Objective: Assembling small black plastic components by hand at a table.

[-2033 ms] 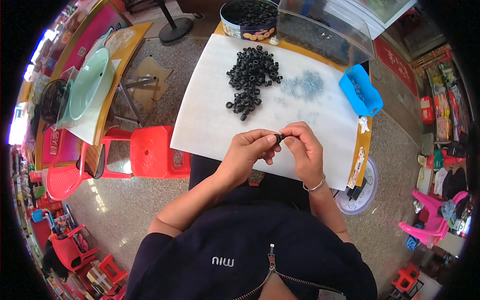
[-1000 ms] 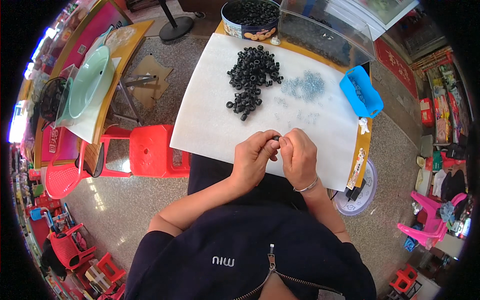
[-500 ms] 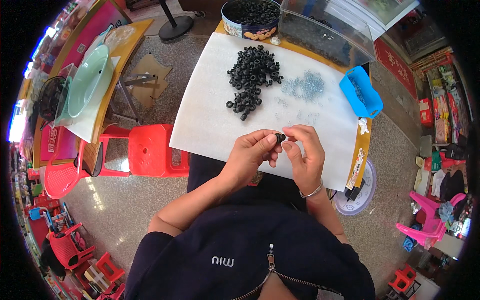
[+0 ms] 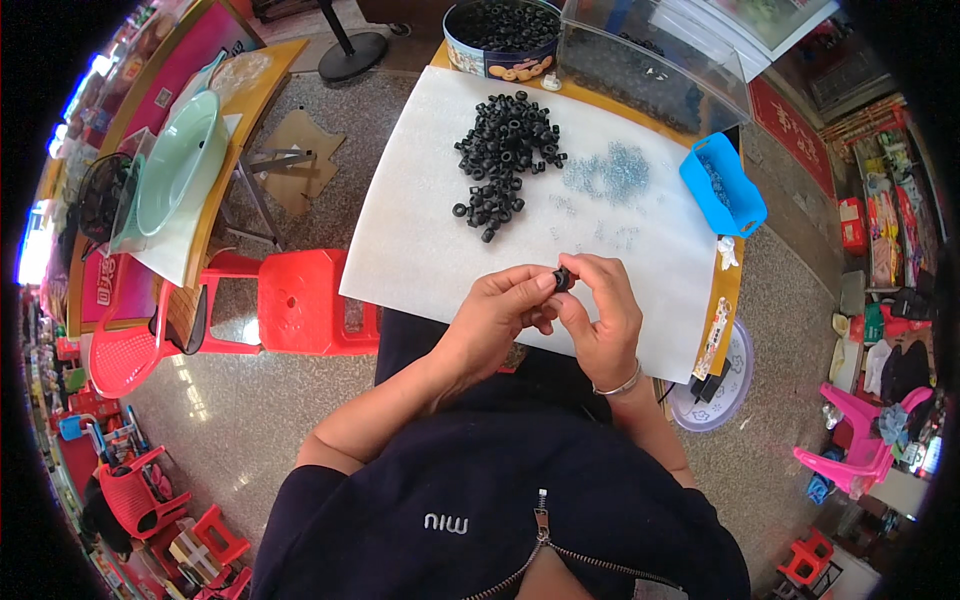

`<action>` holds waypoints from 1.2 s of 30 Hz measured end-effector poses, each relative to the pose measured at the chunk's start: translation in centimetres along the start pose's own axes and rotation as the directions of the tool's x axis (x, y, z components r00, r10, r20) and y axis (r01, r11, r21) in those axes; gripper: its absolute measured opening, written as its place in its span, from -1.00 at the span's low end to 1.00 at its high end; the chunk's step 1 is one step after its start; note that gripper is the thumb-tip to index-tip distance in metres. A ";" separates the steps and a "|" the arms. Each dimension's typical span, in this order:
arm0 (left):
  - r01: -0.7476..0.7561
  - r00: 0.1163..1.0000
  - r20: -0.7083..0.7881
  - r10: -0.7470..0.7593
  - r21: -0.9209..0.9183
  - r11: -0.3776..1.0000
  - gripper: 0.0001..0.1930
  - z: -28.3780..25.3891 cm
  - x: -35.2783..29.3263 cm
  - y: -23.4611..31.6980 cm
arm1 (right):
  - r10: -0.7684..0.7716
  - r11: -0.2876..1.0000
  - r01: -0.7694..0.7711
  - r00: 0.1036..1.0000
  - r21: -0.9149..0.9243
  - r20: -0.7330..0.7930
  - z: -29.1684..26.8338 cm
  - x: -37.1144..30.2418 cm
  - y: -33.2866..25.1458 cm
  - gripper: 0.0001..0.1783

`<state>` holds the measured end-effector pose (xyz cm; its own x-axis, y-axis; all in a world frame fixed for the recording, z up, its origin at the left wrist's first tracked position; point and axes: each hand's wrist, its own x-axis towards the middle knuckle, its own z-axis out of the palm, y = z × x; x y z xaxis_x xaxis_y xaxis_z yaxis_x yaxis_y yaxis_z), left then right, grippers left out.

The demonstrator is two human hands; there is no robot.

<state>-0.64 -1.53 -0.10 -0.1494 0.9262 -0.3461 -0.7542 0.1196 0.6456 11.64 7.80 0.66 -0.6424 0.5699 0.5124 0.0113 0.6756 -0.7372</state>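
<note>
Over the near edge of the white-covered table (image 4: 400, 230), my left hand (image 4: 500, 305) pinches a small black ring-shaped part (image 4: 562, 280) between thumb and fingers. My right hand (image 4: 605, 315), with a bracelet at the wrist, meets it from the other side, index fingertip and thumb closed about the same part. Whether a smaller piece is between those fingertips is hidden. Beyond my hands lies a heap of similar black parts (image 4: 508, 135). To its right small clear bluish pieces (image 4: 610, 172) are spread, a few scattered nearer to me.
A blue basket (image 4: 722, 185) with small pieces sits at the table's right edge. At the back stand a round tin (image 4: 500, 45) of black parts and a clear bin (image 4: 650, 75). A red stool (image 4: 300, 300) is at left, near a side table with a green basin (image 4: 185, 165).
My right hand has moved slightly left and inward, its index fingertip now on the black part. That part has turned a little in my left fingers.
</note>
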 end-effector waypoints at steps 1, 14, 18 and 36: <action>-0.002 1.000 0.004 0.002 0.010 1.000 -0.73 0.0 0.0 0.0 | -0.001 1.000 0.001 1.000 -0.001 0.002 0.0 -0.1 0.1 -0.68; -0.087 0.994 -0.051 0.099 0.203 0.975 -0.63 -0.3 0.0 0.2 | -0.137 0.979 0.139 0.990 -0.149 0.026 0.1 -0.1 0.1 -0.68; -0.124 0.991 -0.005 0.133 0.328 0.936 -0.73 -0.3 0.1 0.0 | -0.035 0.996 0.037 0.999 -0.087 0.027 0.5 -0.5 0.4 -0.65; -0.177 0.974 0.191 0.120 0.322 0.930 -0.56 -1.4 0.7 -0.2 | -0.017 0.999 0.015 0.997 0.028 0.074 0.2 -0.4 0.6 -0.71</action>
<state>-1.43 -1.40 -1.42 -0.1139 0.9849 -0.1301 -0.4691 0.0621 0.8809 11.75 7.95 -0.08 -0.6975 0.5218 0.4912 -0.0200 0.6710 -0.7412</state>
